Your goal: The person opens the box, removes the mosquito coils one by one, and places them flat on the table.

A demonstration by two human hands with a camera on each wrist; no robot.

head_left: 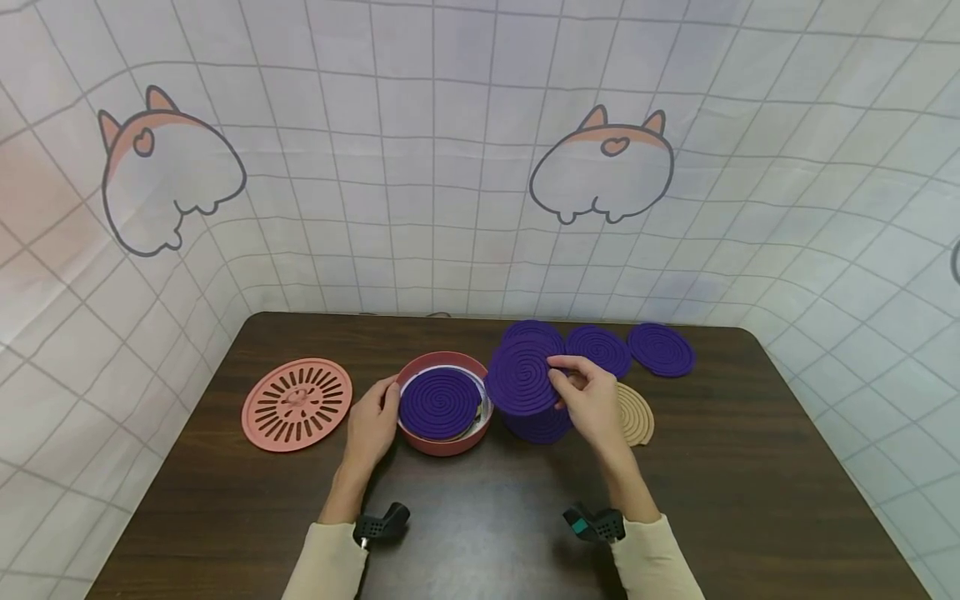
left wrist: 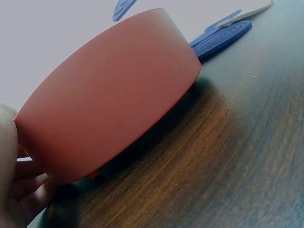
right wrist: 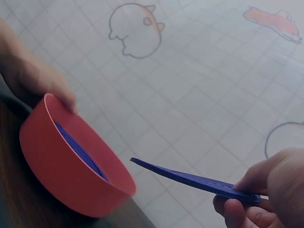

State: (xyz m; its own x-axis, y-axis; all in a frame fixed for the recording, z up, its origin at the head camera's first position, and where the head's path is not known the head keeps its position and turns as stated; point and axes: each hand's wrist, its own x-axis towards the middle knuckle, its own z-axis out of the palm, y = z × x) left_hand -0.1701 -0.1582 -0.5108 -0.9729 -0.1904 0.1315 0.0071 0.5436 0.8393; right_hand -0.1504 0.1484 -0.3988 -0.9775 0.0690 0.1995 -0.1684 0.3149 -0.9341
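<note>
My left hand grips the left side of a round red box, which stands on the table. In the right wrist view, fingers of that hand lie over the box's rim. Inside the box a purple spiral coaster lies on top, with a pale layer showing around its edge. My right hand pinches another purple spiral coaster by its right edge, thumb on top and fingers below. This held coaster is in the air to the right of the box, tilted, in the right wrist view.
Several more purple coasters lie at the back right, among them a separate one at the far right. One purple coaster is partly hidden below the held one. A beige coaster sits behind my right wrist. To the left lies a pink slotted lid.
</note>
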